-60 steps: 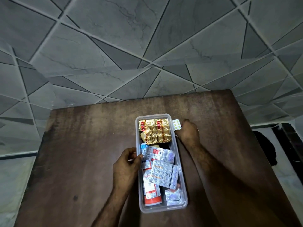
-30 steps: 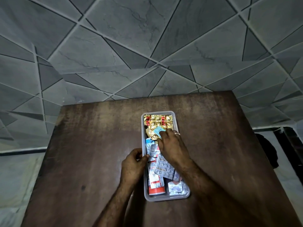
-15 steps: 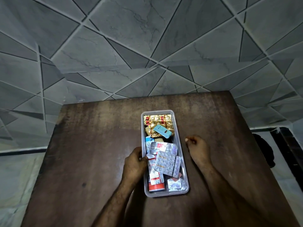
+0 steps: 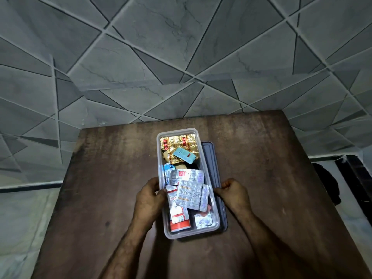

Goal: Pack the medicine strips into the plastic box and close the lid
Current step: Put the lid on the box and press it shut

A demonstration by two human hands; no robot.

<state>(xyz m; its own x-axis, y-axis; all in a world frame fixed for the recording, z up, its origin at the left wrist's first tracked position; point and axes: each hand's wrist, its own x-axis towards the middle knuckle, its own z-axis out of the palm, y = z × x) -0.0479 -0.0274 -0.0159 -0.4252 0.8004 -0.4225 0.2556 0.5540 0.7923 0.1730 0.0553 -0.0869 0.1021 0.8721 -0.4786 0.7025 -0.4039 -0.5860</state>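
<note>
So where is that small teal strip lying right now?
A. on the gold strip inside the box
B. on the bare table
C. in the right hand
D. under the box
A: the teal strip rests on the gold strip at the far end of the box.

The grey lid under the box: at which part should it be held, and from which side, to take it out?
Grip the lid by its exposed right long edge, coming from the right. Only that strip and a little at the near end show beside the plastic box, which seems to rest on the remainder. The right hand already touches there; the left hand steadies the box.
</note>
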